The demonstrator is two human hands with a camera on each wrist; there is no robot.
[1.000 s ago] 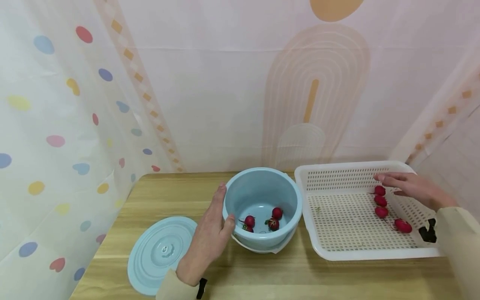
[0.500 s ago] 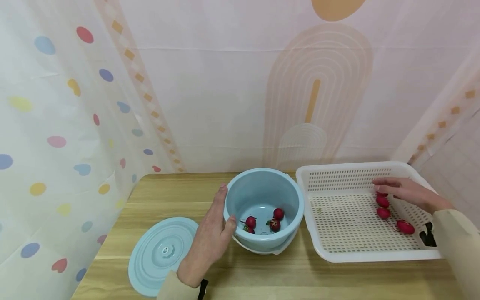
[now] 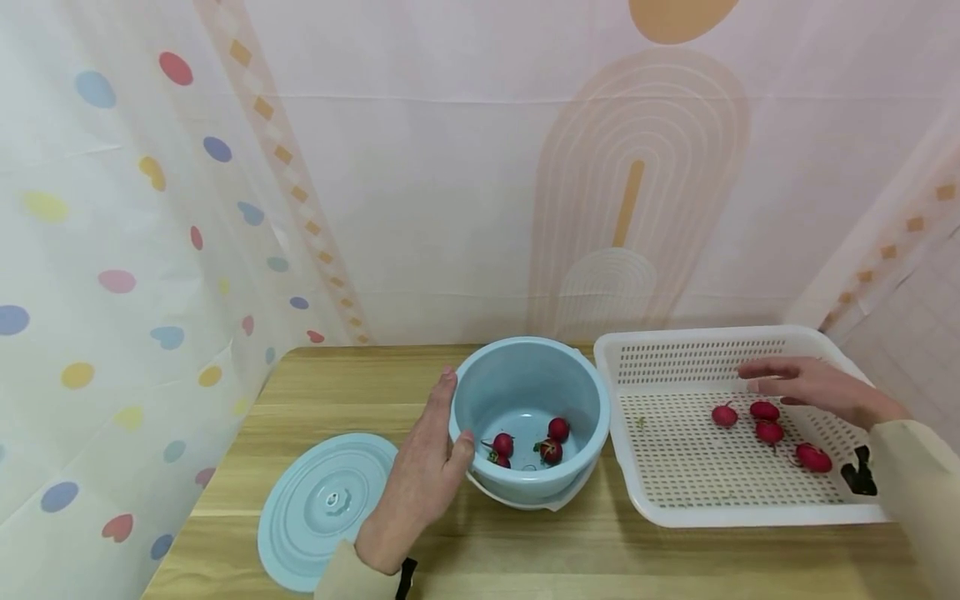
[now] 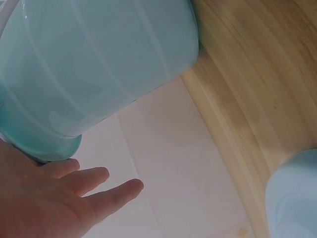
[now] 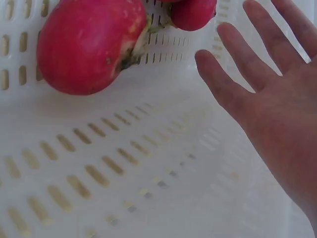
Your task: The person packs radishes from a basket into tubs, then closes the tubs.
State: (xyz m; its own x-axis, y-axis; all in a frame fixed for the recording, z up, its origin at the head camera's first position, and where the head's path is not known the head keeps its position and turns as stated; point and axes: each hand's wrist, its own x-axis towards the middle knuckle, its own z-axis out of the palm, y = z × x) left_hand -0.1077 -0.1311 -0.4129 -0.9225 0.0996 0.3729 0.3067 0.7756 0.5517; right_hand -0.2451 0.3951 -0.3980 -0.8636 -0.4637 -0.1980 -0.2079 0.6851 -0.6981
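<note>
Head view, loose radishes (image 3: 813, 457): I count four on the floor of the white basket (image 3: 675, 454), toward its right side; one sits farther left, two just beside each other, one nearest me at right.
Right hand (image 3: 821, 390): above the basket's far right part, fingers stretched out and spread, holding nothing; my right wrist feed shows radishes near it.
Blue bucket (image 3: 517, 375): just left of the basket, upright.
Bucket radishes (image 3: 558, 428): four on its floor, two left, two right; the near rim partly hides one.
Left hand (image 3: 420, 471): against the bucket's left side, fingers straight, thumb apart by the rim, not curled round it.
Blue lid (image 3: 330, 510): flat on the wooden table (image 3: 525, 554), near left of the bucket.
</note>
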